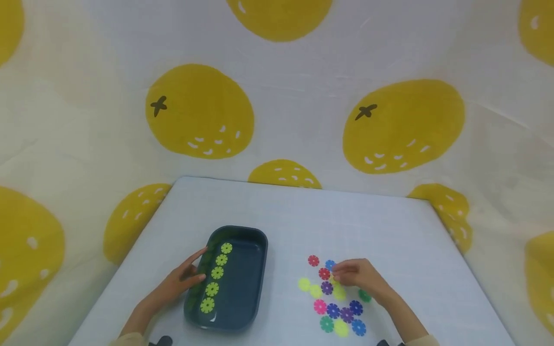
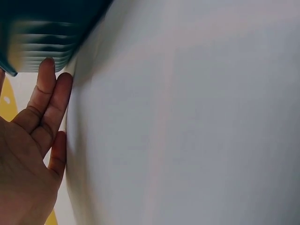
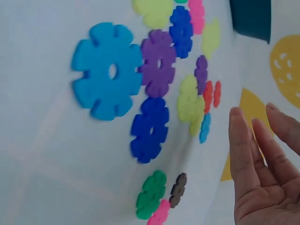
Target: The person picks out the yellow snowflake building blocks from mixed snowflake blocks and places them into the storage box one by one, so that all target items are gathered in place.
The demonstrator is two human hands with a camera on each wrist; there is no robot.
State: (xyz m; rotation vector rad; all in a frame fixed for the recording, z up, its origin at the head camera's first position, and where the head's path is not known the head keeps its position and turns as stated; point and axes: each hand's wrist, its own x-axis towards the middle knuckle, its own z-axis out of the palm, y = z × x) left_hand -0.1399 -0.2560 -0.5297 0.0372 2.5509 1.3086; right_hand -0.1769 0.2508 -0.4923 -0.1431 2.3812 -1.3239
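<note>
My left hand [image 1: 176,283] is at the left side of a dark teal tray [image 1: 240,288]. Its thumb reaches over the rim, while the extended fingers [image 2: 60,96] lie along the outer wall in the left wrist view. Inside the tray, several yellow-green notched discs [image 1: 217,272] form a column near the left wall. My right hand [image 1: 361,278] hovers over a spread of flower-shaped plastic discs, close to a red disc [image 1: 324,274] and a light blue one [image 1: 330,265]. In the right wrist view its fingers [image 3: 241,145] are fairly straight, apart from the thumb, with nothing visible between them.
Purple [image 1: 347,315], dark blue [image 1: 356,307], pink [image 1: 320,306], green [image 1: 326,324] and yellow discs [image 1: 341,328] lie loose on the white tabletop [image 1: 285,216], right of the tray. Behind the table hangs a white cloth [image 1: 298,110] printed with yellow fruit.
</note>
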